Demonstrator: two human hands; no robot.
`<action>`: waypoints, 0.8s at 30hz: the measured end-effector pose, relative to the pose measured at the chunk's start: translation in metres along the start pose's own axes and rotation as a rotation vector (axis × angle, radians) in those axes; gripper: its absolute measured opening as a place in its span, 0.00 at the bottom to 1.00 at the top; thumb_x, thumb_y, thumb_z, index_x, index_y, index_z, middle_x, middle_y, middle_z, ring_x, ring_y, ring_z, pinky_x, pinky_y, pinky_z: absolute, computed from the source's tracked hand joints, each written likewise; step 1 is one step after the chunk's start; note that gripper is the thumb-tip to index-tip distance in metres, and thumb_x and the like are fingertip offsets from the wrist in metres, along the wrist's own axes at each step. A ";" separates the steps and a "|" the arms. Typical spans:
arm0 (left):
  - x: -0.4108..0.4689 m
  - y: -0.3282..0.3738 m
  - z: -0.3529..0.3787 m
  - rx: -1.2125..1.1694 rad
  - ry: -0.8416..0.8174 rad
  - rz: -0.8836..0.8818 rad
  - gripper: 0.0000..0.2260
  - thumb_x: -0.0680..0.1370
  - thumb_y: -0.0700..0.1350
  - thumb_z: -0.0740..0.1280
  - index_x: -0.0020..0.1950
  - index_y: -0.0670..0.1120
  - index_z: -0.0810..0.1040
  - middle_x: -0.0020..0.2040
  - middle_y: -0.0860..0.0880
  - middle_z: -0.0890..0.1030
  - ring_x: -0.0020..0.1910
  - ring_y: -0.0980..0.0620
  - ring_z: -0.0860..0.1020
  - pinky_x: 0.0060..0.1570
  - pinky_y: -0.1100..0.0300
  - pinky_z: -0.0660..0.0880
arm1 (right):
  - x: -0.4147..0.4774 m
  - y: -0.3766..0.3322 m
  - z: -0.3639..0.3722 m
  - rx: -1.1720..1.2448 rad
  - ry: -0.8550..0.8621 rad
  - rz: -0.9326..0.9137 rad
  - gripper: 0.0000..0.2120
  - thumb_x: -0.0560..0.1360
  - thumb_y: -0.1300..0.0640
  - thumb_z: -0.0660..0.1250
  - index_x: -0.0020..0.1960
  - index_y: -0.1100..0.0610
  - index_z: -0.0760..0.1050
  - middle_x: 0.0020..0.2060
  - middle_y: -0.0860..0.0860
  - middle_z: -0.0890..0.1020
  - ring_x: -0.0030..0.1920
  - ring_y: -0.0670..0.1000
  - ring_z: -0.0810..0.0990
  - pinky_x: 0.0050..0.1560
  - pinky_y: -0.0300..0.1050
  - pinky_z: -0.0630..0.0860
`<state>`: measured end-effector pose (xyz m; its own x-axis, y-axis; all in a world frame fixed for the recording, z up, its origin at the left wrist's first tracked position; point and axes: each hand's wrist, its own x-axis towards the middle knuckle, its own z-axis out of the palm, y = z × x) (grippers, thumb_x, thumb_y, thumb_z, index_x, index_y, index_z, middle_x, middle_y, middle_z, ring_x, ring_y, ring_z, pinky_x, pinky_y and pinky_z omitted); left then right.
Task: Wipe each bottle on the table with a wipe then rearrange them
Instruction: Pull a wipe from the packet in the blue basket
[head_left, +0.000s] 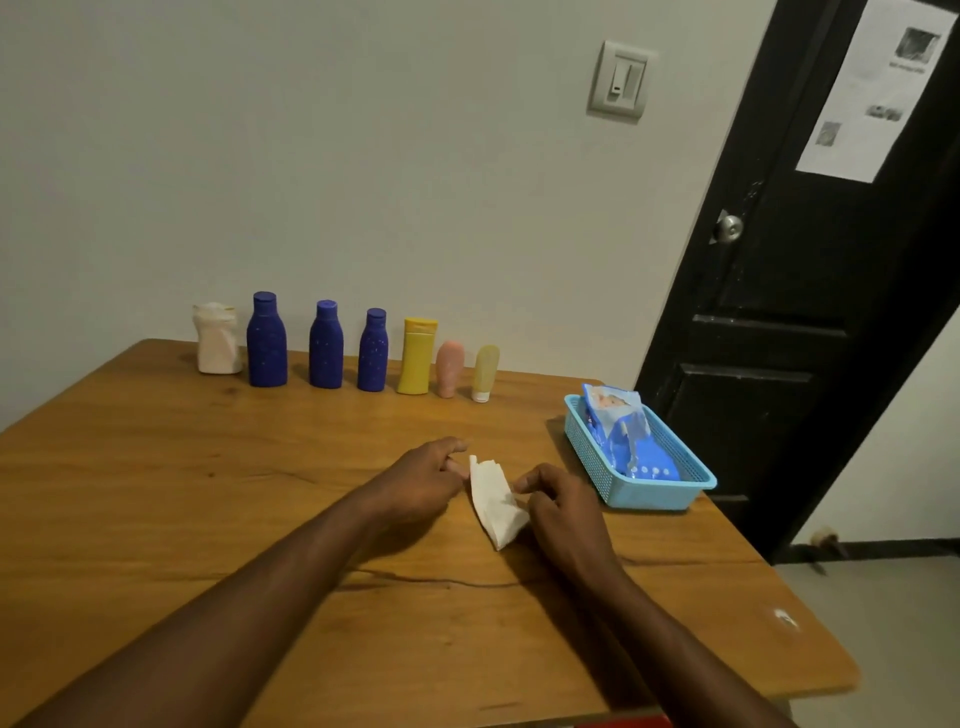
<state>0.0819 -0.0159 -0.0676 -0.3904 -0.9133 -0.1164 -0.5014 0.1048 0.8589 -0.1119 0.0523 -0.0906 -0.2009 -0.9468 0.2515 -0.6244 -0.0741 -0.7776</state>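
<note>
Right now a single white wipe (496, 501) is being held between the two hands over the middle of the table (156, 467), somewhat nearer its right edge than its left. The wipe's long axis is running from the far edge toward the near edge. Its near end is slanting a little to the right and narrowing to a point, and its far end is showing a crumpled corner.

The left hand (421, 480) is pinching that far corner with thumb and curled fingers, so the sheet is lying just to the right of its fingertips. The right hand (563, 512) is gripping the wipe's right side with curled fingers, about midway along, leaving the sheet on that hand's left. Whether the wipe is touching the wood cannot be told.

Seven containers are standing upright in one row along the far edge. From the left they are one white bottle (218, 340), three blue bottles (326, 347), one yellow bottle (415, 358), one pink tube (449, 370) and one pale tube (485, 374).

One light-blue basket (597, 467) is sitting at the right edge, well apart from the row and near the right hand, and is holding one blue packet (618, 421).
</note>
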 end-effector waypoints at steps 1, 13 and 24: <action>0.001 0.000 -0.001 0.012 0.016 0.004 0.27 0.84 0.40 0.64 0.82 0.52 0.65 0.67 0.50 0.80 0.60 0.55 0.79 0.62 0.54 0.79 | 0.002 0.000 -0.001 0.002 0.021 -0.003 0.11 0.73 0.58 0.60 0.44 0.49 0.80 0.41 0.42 0.82 0.42 0.44 0.79 0.40 0.47 0.76; 0.042 0.015 -0.005 -0.122 0.366 0.139 0.18 0.85 0.41 0.64 0.75 0.51 0.73 0.71 0.49 0.77 0.64 0.52 0.77 0.64 0.50 0.78 | 0.081 -0.010 0.008 0.153 0.145 -0.014 0.10 0.79 0.58 0.64 0.58 0.50 0.76 0.53 0.46 0.82 0.54 0.45 0.80 0.56 0.51 0.81; 0.118 0.017 -0.006 -0.101 0.146 0.161 0.23 0.88 0.51 0.58 0.84 0.52 0.59 0.83 0.47 0.63 0.79 0.44 0.66 0.73 0.48 0.67 | 0.172 0.005 0.049 0.346 0.057 0.186 0.25 0.79 0.60 0.64 0.75 0.52 0.67 0.73 0.51 0.72 0.68 0.53 0.74 0.65 0.49 0.75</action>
<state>0.0324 -0.1241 -0.0634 -0.3397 -0.9360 0.0927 -0.3589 0.2201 0.9071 -0.1127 -0.1259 -0.0796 -0.3341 -0.9359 0.1120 -0.2839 -0.0134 -0.9588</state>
